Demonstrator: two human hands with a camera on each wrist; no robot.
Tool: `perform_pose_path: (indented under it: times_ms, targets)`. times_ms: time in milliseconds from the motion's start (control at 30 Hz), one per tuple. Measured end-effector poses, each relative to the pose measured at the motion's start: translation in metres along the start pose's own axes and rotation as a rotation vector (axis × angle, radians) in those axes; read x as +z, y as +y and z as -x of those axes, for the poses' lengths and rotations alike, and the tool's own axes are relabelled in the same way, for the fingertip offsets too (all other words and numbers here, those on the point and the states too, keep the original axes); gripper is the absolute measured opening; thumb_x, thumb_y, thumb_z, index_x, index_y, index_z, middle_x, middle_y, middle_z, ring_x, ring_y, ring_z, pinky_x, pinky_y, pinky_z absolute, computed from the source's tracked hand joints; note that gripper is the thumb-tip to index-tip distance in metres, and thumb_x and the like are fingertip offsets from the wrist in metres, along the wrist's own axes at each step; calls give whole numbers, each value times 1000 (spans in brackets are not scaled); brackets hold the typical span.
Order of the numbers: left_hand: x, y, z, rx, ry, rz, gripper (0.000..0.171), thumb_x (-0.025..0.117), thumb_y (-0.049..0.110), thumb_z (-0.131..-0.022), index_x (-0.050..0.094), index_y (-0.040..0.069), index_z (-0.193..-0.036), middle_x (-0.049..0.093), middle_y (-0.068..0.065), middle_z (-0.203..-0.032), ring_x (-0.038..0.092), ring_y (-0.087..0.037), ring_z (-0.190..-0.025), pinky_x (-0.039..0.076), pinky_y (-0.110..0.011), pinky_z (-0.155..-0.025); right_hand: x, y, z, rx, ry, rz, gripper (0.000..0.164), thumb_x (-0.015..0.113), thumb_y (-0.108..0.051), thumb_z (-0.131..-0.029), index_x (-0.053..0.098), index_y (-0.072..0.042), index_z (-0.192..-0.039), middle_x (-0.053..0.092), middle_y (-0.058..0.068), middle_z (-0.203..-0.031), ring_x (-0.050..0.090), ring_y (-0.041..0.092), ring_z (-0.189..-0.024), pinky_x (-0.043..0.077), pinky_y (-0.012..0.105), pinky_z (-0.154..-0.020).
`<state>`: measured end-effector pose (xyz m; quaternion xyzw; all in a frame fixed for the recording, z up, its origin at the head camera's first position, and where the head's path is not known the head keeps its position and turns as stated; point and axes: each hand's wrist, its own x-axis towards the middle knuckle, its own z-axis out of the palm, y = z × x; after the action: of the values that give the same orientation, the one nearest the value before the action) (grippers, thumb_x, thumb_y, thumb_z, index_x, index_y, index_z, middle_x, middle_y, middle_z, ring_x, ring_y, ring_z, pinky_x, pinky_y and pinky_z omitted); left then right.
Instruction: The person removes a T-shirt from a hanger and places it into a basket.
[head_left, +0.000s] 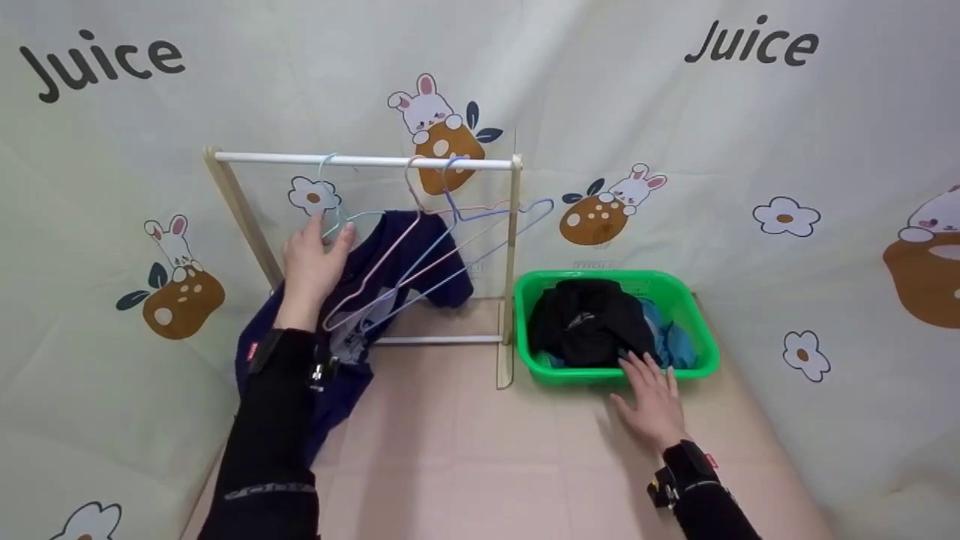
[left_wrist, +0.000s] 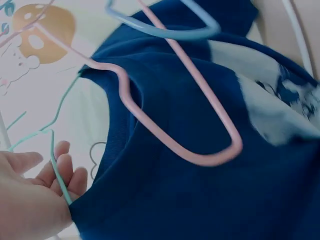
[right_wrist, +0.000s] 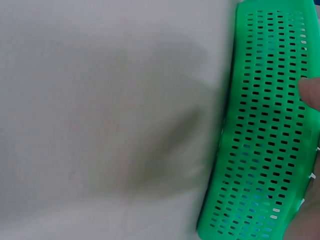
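Note:
A navy T-shirt with a grey-white print hangs on a mint-green hanger, whose hook is over the white rail. My left hand is beside the T-shirt's neckline. The hanger wire runs between its thumb and its loosely bent fingers, without a visible pinch. My right hand reaches over the front rim of the green basket, its fingers extended near a black garment. Whether its fingertips touch the garment, I cannot tell. The right wrist view shows the basket's perforated side and part of the hand.
The clothes rack has a white rail between wooden posts. A pink hanger and a blue hanger hang on it, in front of the T-shirt. Teal cloth lies in the basket. A printed curtain surrounds the pale floor.

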<state>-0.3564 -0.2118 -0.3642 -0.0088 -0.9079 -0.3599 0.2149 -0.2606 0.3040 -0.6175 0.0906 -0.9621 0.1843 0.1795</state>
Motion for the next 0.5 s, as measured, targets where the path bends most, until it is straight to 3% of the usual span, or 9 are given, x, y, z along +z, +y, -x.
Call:
perform_pose_path:
  times_ms: [300, 500]
  targets:
    - [-2, 11, -1, 53, 192, 63, 50, 58, 26, -97, 53, -6, -136, 60, -27, -107, 47, -41, -106, 28, -50, -98, 0, 1, -1, -4, 0, 2, 65, 77, -27, -84, 53, -3, -139, 44, 19, -149, 28, 40, -142, 11, 65, -111]
    - [-4, 3, 3, 31, 336, 19, 32, 59, 22, -99, 67, 0, -120, 57, -18, -87, 47, -38, -94, 32, -49, -88, 1, 1, -1, -9, 24, -1, 64, 78, -26, -84, 54, -2, -138, 46, 20, -147, 30, 41, -141, 12, 66, -110]
